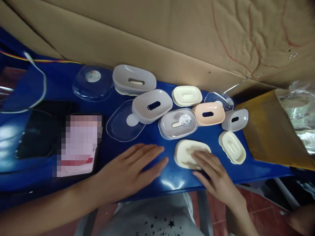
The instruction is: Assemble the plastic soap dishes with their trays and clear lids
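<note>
My left hand (140,167) is over the blue table, fingers stretched out and thumb apart, holding nothing. To its right lies a cream oval plastic piece (183,154), flat on the table. My right hand (213,170) reaches over that piece's right side with its fingers extended and thumb near the front edge; whether they touch it is unclear. Another cream oval tray (232,147) lies beyond my right hand. Behind are a grey oval shell (178,116) with a clear cover and round sticker, a peach slotted shell (216,109) and a small grey slotted shell (242,114).
Two larger grey slotted shells (157,95) and a cream tray (188,98) stand farther back. Clear covers (118,126) lie around them. A phone (78,144) with a blurred screen is at left. An open cardboard box (268,131) borders the right; cardboard (147,36) runs behind.
</note>
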`<state>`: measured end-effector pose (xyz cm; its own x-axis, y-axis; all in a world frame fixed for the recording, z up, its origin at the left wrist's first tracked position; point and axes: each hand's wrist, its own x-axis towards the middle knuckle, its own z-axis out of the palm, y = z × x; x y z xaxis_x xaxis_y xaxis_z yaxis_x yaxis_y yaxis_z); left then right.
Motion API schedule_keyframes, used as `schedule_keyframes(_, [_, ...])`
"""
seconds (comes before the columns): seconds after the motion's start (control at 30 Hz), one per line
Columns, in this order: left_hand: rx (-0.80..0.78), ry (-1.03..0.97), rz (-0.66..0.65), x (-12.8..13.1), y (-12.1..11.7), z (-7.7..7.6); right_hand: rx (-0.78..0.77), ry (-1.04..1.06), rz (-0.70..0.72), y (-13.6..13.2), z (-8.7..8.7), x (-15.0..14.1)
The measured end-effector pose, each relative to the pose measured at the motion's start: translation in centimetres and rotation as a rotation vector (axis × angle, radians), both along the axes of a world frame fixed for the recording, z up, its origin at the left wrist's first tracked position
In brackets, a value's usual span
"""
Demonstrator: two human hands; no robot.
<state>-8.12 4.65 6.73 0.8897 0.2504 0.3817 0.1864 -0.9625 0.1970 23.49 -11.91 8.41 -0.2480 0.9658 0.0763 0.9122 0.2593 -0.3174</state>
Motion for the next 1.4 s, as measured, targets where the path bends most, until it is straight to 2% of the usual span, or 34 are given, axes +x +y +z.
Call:
schedule_keyframes(0.07, [-0.022, 0.065, -0.115, 0.4, -0.8, -0.4, 0.02, 0.037, 0.078, 1.2, 0.2, 0.0])
schedule_keyframes(0.1, [-0.028, 0.092, -0.139, 0.6, -1.0, -0.6, 0.057, 0.043, 0.071, 2.1, 0.4, 0.5])
schedule_keyframes(0.23, [-0.017, 0.147, -0.167, 1.2, -1.0, -0.6, 0.244, -0.117, -0.135, 6.5, 0.1, 5.1])
schedule_keyframes(0.33, [0.016, 0.142, -0.199, 1.1, -0.5, -0.1, 0.242, -0.26, -0.161, 9.1, -0.4, 8.4])
schedule_keyframes(0.4, [0.029, 0.135, -0.192, 0.9, -0.3, 0.1, 0.279, -0.281, -0.149, 9.2, -0.4, 9.0])
schedule_keyframes(0.47, [0.029, 0.119, -0.161, 0.8, -0.3, 0.0, 0.376, -0.261, -0.166, 7.8, 0.1, 8.3])
schedule_keyframes(0.57, [0.009, 0.072, -0.105, 0.7, -0.3, -0.3, 0.484, -0.148, -0.192, 4.0, 0.9, 5.0])
schedule_keyframes(0.7, [-0.061, -0.039, -0.03, 0.5, -0.4, -0.8, 0.349, -0.07, 0.002, 0.1, 1.1, -0.6])
schedule_keyframes(0.83, [-0.096, -0.041, -0.022, 0.8, -0.3, -0.8, 0.275, -0.096, 0.089, 0.4, 0.3, -4.0])
schedule_keyframes(1.03, [-0.126, 0.013, -0.043, 1.4, -0.3, -1.1, 0.245, -0.088, 0.145, 1.7, -1.0, -5.7])
schedule_keyframes(1.1, [-0.144, 0.036, -0.025, 1.3, -0.3, -1.3, 0.236, -0.059, 0.199, 1.9, -0.8, -4.9])
schedule_keyframes(1.2, [-0.12, 0.047, -0.001, 1.2, -0.5, -1.2, 0.274, -0.037, 0.197, 3.6, 0.1, -1.3])
schedule_keyframes(1.23, [-0.1, 0.045, 0.002, 1.2, -0.5, -1.2, 0.337, -0.039, 0.127, 4.7, 0.4, 0.4])
schedule_keyframes(1.3, [-0.049, 0.029, -0.028, 1.3, -0.6, -0.9, 0.367, -0.177, -0.068, 7.3, 0.5, 3.9])
schedule_keyframes(1.4, [0.043, 0.001, -0.125, 1.4, -0.6, -0.6, 0.333, -0.326, -0.227, 11.4, -0.4, 7.9])
